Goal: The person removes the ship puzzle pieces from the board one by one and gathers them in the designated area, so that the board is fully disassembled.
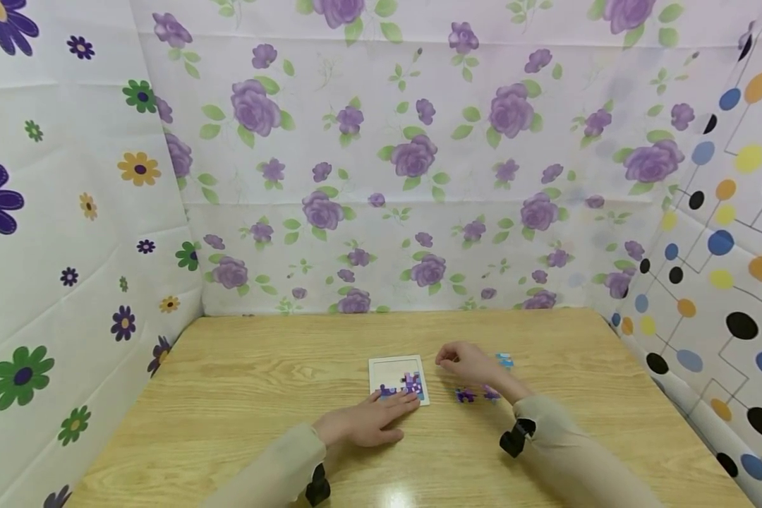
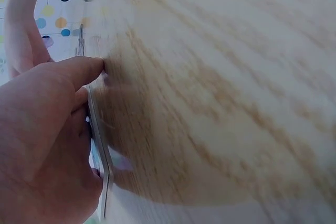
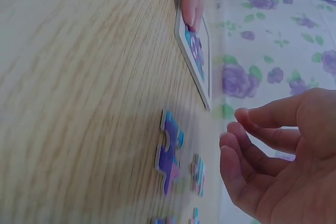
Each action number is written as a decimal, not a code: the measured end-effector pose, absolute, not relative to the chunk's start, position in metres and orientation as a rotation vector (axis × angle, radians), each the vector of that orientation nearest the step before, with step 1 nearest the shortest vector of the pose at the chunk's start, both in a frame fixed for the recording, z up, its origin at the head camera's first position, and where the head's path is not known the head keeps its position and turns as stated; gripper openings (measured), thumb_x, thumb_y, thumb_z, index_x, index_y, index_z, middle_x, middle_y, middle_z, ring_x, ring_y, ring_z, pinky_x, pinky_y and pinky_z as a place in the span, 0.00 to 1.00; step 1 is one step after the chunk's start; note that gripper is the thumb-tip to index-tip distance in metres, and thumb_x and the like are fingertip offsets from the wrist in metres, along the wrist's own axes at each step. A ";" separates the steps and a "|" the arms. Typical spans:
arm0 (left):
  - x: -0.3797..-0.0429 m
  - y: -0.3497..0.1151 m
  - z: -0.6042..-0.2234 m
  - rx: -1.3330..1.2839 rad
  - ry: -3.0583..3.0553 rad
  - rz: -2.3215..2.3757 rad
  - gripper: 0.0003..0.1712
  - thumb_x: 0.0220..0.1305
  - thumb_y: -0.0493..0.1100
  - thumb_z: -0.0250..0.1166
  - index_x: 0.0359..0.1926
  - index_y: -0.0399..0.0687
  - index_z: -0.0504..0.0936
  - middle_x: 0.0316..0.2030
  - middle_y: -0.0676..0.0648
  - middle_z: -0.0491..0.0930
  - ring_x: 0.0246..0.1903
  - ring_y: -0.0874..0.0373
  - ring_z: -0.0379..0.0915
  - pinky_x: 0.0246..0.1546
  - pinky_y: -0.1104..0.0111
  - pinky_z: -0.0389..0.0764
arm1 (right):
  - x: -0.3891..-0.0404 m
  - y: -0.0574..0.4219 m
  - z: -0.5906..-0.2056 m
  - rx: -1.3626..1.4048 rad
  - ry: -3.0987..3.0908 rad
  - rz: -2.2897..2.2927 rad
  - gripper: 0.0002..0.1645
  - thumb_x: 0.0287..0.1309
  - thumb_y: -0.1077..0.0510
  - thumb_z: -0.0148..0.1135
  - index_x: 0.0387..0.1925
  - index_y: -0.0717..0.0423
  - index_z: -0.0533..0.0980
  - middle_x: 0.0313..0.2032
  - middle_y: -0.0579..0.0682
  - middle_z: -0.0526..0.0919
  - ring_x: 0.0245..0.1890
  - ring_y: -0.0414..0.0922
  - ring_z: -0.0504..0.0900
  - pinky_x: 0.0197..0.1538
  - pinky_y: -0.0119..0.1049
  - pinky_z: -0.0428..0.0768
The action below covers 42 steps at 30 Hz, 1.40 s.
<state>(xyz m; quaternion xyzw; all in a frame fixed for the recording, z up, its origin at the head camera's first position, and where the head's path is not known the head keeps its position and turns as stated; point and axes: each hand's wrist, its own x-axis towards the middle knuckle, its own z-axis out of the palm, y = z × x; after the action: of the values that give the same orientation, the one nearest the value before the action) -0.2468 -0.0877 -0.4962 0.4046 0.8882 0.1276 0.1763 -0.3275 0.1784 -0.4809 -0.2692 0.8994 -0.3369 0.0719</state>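
Observation:
A white-framed puzzle tray (image 1: 396,358) lies on the table, with purple and blue jigsaw pieces (image 1: 413,382) fitted along its near side and right corner. My left hand (image 1: 371,422) rests flat across the near edge, fingers stretched over the fitted pieces. Right of the tray, my right hand (image 1: 473,365) hovers above the table. Its fingers are loosely curled in the right wrist view, and no piece shows between them. Below that hand lies a loose purple jigsaw piece (image 3: 169,153). Only the rim of the tray (image 2: 100,140) shows in the left wrist view, beyond the left hand.
Another purple piece (image 1: 492,394) and light-blue pieces (image 1: 504,360) lie on the wooden table (image 1: 260,374) around the right forearm. Patterned cloth (image 1: 381,176) hangs behind the table and along both sides.

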 end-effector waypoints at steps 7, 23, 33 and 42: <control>-0.247 -0.088 -0.497 1.156 2.518 0.366 0.35 0.75 0.54 0.48 0.77 0.58 0.48 0.77 0.54 0.45 0.76 0.55 0.42 0.73 0.45 0.46 | -0.329 0.158 -0.479 -0.875 2.676 -0.960 0.09 0.66 0.63 0.54 0.39 0.58 0.81 0.38 0.52 0.85 0.34 0.39 0.79 0.37 0.32 0.78; -0.247 -0.088 -0.497 1.174 2.518 0.387 0.35 0.75 0.53 0.48 0.77 0.57 0.48 0.77 0.53 0.45 0.76 0.53 0.41 0.73 0.44 0.45 | -0.335 0.140 -0.472 -1.027 2.579 -0.766 0.07 0.60 0.63 0.61 0.40 0.56 0.81 0.34 0.47 0.83 0.34 0.38 0.78 0.39 0.32 0.78; -0.246 -0.088 -0.499 1.179 2.523 0.384 0.35 0.75 0.53 0.47 0.77 0.56 0.48 0.77 0.53 0.45 0.76 0.53 0.42 0.72 0.43 0.46 | -0.338 0.141 -0.477 -1.045 2.525 -0.758 0.09 0.60 0.66 0.59 0.41 0.58 0.81 0.37 0.51 0.84 0.37 0.42 0.80 0.41 0.33 0.79; -0.248 -0.088 -0.499 1.170 2.516 0.358 0.35 0.75 0.53 0.47 0.77 0.56 0.47 0.77 0.53 0.45 0.76 0.54 0.41 0.72 0.44 0.46 | -0.339 0.136 -0.473 -1.061 2.519 -0.713 0.13 0.60 0.68 0.58 0.45 0.58 0.81 0.42 0.52 0.85 0.43 0.47 0.83 0.46 0.38 0.81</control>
<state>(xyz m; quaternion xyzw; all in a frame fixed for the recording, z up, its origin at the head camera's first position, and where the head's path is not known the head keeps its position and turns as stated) -0.2475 -0.0882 -0.4985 0.4118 0.8861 0.1262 0.1709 -0.3388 0.1363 -0.4728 -0.3709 0.8806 -0.2492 0.1577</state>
